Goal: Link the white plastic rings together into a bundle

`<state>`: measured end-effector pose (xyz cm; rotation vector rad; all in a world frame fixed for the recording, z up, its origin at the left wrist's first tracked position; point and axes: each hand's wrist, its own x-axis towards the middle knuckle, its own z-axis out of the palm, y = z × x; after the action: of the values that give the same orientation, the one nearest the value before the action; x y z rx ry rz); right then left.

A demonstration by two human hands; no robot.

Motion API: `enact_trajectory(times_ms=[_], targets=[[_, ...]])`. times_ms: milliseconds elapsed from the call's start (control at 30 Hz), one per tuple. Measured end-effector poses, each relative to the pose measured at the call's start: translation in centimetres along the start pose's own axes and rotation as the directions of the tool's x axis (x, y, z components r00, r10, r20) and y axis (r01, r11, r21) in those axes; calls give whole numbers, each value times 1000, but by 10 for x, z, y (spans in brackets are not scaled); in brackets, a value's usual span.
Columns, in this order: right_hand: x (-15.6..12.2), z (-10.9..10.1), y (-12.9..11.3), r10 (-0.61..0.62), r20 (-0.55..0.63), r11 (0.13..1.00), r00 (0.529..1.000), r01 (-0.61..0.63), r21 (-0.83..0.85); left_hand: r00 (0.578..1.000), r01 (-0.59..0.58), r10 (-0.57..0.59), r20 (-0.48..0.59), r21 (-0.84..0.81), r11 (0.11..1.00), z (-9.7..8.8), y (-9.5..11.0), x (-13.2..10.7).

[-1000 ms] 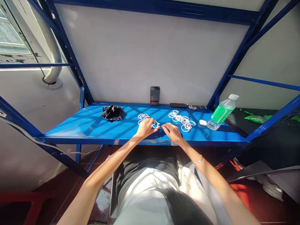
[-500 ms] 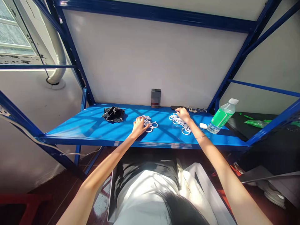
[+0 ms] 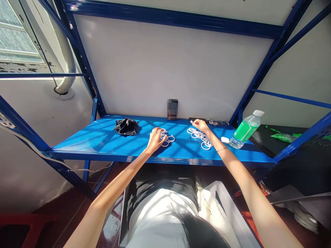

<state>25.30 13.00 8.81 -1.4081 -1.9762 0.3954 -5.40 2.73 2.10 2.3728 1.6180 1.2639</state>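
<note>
Two loose piles of thin white rings lie on the blue shelf. Beside the left pile (image 3: 168,139), my left hand (image 3: 155,139) rests with its fingers curled over the near rings and its thumb toward them. What its fingertips hold, if anything, is hidden. My right hand (image 3: 201,125) is raised just behind the right pile (image 3: 203,138), its thumb and fingers pinched together. A small white ring (image 3: 191,121), partly hidden, sticks out at those fingertips.
A crumpled black plastic bag (image 3: 126,126) sits left on the blue shelf (image 3: 85,144). A dark box-like object (image 3: 172,109) stands at the back wall. To the right are a flat black object (image 3: 190,119), a cable (image 3: 217,122), a white case (image 3: 225,140) and a tilted bottle (image 3: 244,131).
My right hand has lifted off the right pile and shifted slightly left, a small white ring now showing at its fingertips. My left hand has barely moved. The whole view has shifted slightly.
</note>
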Motion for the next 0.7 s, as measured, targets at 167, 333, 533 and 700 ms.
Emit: enact_trajectory(times_ms=[167, 333, 533, 700], targets=[[-37, 24, -65, -179, 188, 858, 966, 60, 511, 985, -170, 173, 8, -163, 972, 3, 16, -2], [-80, 42, -111, -248, 280, 797, 927, 32, 603, 955, -294, 293, -49, -298, 908, 8, 33, -3], [-97, 43, -121, -321, 216, 824, 922, 159, 544, 941, -331, 327, -81, -402, 853, -5, 45, 0], [-127, 14, -153, -283, -153, 932, 947, 309, 190, 963, -259, 261, -61, -461, 849, -8, 48, 0]])
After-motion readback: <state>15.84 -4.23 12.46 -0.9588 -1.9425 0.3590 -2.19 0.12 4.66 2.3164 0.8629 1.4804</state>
